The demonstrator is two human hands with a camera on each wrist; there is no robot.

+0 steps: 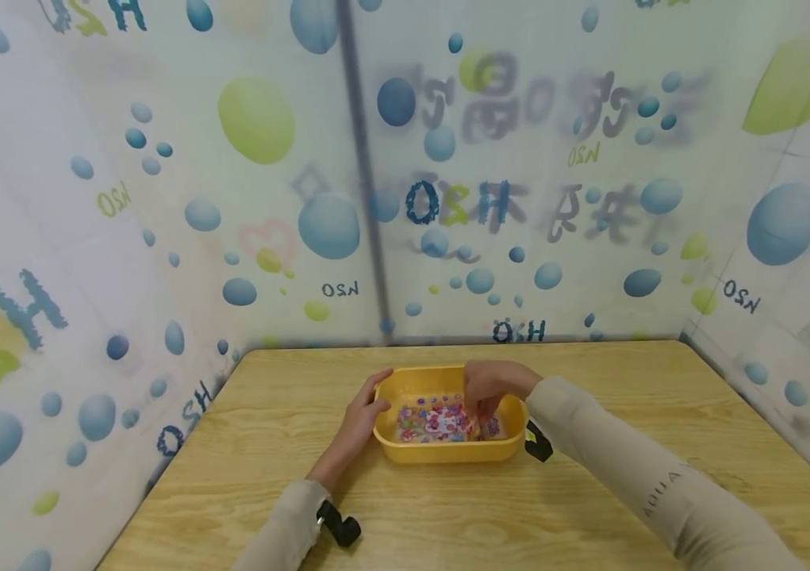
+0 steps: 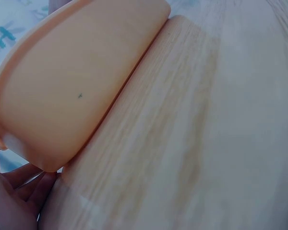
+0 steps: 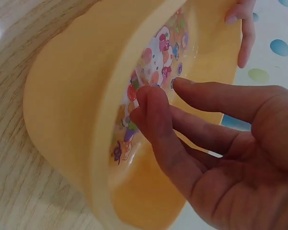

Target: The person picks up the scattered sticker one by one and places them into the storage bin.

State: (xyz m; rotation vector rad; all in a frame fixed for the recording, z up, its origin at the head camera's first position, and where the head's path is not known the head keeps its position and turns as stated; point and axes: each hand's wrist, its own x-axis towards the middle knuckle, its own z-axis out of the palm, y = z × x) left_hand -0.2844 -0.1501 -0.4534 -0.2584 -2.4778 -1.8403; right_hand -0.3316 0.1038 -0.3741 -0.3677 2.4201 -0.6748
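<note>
A yellow plastic basin (image 1: pixel 447 454) stands on the wooden table, its floor covered by a colourful cartoon picture (image 1: pixel 442 420) with a white character and fruit. My left hand (image 1: pixel 362 408) grips the basin's left rim, thumb over the edge and the other fingers along the outer wall. In the left wrist view, bent fingers (image 2: pixel 26 187) reach up to the basin's lower corner. My right hand (image 1: pixel 485 387) reaches down into the right half of the basin. Its fingers (image 3: pixel 156 112) are loosely bent close over the picture, thumb apart from them, and nothing shows between.
The light wooden table (image 1: pixel 269 444) runs under the basin to a rounded back edge. Curtain-like walls (image 1: pixel 333 238) with blue and green bubbles enclose it at the back and both sides. A black device (image 1: pixel 339 525) is strapped to the left wrist, another (image 1: pixel 538 441) to the right.
</note>
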